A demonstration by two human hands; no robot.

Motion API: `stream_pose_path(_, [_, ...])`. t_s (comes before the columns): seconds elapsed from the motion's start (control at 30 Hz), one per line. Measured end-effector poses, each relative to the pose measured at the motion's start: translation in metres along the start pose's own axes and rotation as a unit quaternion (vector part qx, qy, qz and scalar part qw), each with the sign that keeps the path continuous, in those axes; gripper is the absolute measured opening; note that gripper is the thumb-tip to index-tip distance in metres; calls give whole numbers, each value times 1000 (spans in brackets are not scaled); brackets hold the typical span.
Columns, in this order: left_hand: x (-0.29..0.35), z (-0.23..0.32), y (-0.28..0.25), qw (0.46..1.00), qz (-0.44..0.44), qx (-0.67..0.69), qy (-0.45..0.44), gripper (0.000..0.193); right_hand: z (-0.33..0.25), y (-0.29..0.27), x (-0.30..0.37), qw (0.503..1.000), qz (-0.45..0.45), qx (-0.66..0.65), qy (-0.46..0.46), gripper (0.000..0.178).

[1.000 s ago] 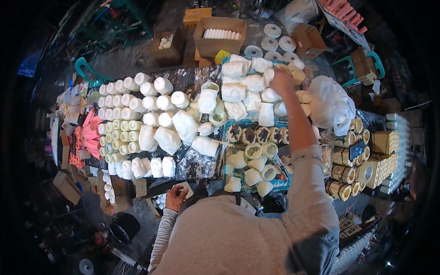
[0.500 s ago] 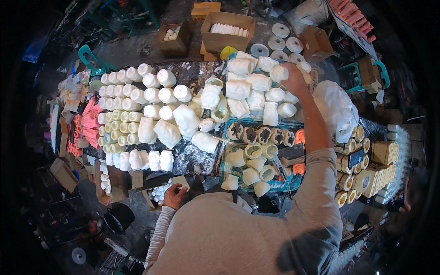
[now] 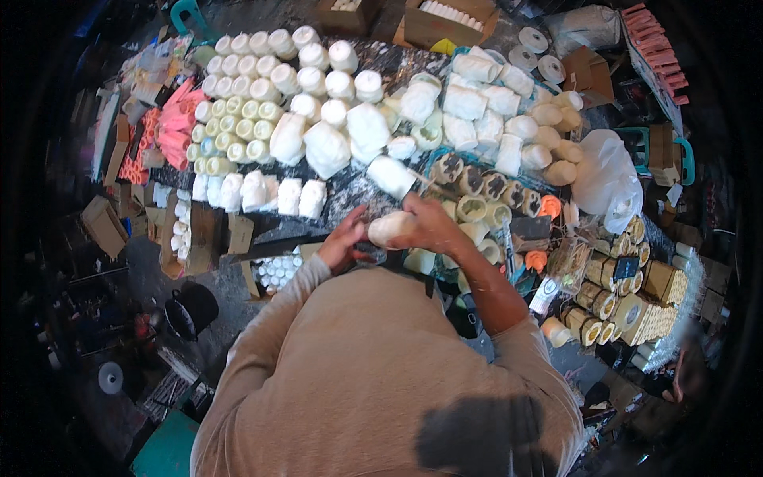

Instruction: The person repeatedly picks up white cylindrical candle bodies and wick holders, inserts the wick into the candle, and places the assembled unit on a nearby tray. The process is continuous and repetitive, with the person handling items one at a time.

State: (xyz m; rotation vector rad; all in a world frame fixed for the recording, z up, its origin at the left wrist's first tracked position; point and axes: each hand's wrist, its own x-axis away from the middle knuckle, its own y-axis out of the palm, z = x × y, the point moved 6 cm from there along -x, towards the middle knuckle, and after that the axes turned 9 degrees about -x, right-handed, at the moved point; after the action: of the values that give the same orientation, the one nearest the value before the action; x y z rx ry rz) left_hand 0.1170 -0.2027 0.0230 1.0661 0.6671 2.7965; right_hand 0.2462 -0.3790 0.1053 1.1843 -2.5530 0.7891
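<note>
A pale, rounded wax candle (image 3: pixel 389 230) is held in front of my chest, over the near edge of the table. Around its right end my right hand (image 3: pixel 430 226) is closed. At its left end is my left hand (image 3: pixel 345 241), slightly blurred, with thumb and fingers apart; I cannot tell whether it touches the candle. Just beyond my hands a white cylinder (image 3: pixel 392 176) lies on its side. To the right, bumpy white candles (image 3: pixel 465 102) lie crowded on a turquoise sheet, with smooth cream ones (image 3: pixel 547 114) beside them.
Rows of white candles (image 3: pixel 287 79) and greenish cups (image 3: pixel 237 128) fill the table's left half. Hollow cream cups (image 3: pixel 471 208) and dark-topped pieces (image 3: pixel 470 180) stand in a tray on the right. A plastic bag (image 3: pixel 606 175) and gold-banded cylinders (image 3: pixel 602 270) are farther right.
My right hand has come back from the far right pile, now holding a pale candle. My left hand has moved up and right from the table's near edge. The whole view has shifted.
</note>
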Motion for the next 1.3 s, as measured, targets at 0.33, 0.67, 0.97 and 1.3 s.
stream_pose_path(0.33, [-10,14,-30,958,69,-258,108,32,-67,64,12,973,145,-146,-99,40])
stream_pose_path(0.67, [-11,23,-28,963,-60,-263,28,29,-78,71,19,965,153,-57,-206,32])
stream_pose_path(0.97, [-21,2,-38,969,-180,-160,46,23,-110,82,43,930,237,83,-270,22])
stream_pose_path(1.3, [-39,-14,-46,996,-53,-61,-36,37,19,142,22,883,241,-395,76,32])
